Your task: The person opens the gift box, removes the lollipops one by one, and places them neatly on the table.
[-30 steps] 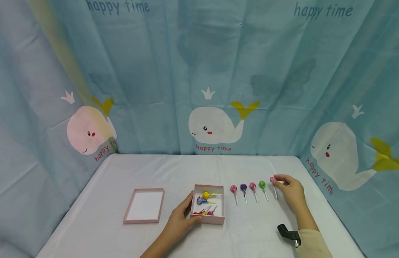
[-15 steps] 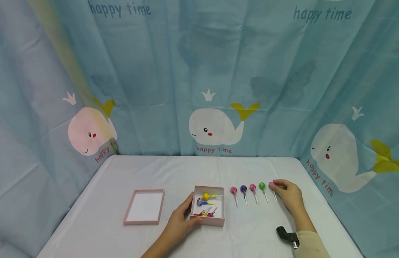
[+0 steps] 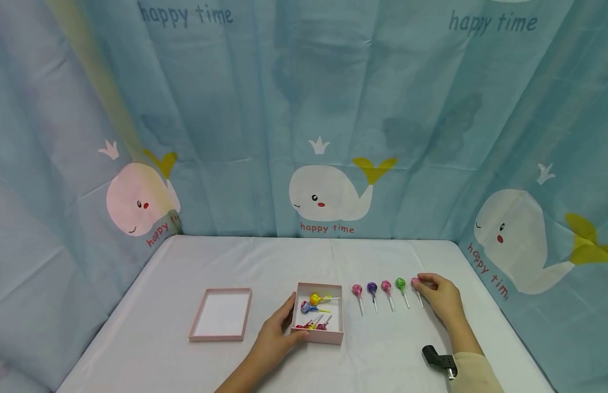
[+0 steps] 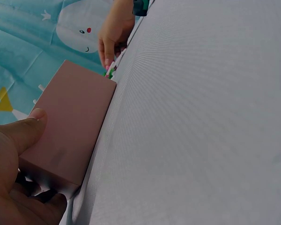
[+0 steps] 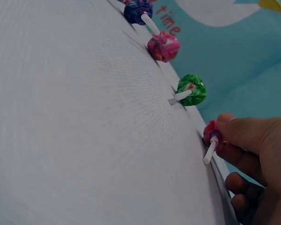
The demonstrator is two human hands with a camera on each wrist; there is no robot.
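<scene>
My left hand grips the left side of a pink open-topped box, thumb on its front wall. In the box lie a yellow lollipop, a blue lollipop and several more, partly hidden by the front wall. At the right end of a row of lollipops, my right hand pinches the head of a pink lollipop between thumb and fingers, its white stick pointing toward me. Beside it in the row lie a green lollipop, a pink lollipop, a purple lollipop and another pink lollipop.
A shallow pink box lid with a white inside lies to the left of the box. All of it stands on a white-covered table. Behind and at both sides hangs a blue curtain printed with whales.
The right hand has come down slightly toward me with the pink lollipop, bringing it in line with the row. The left hand stays on the box.
</scene>
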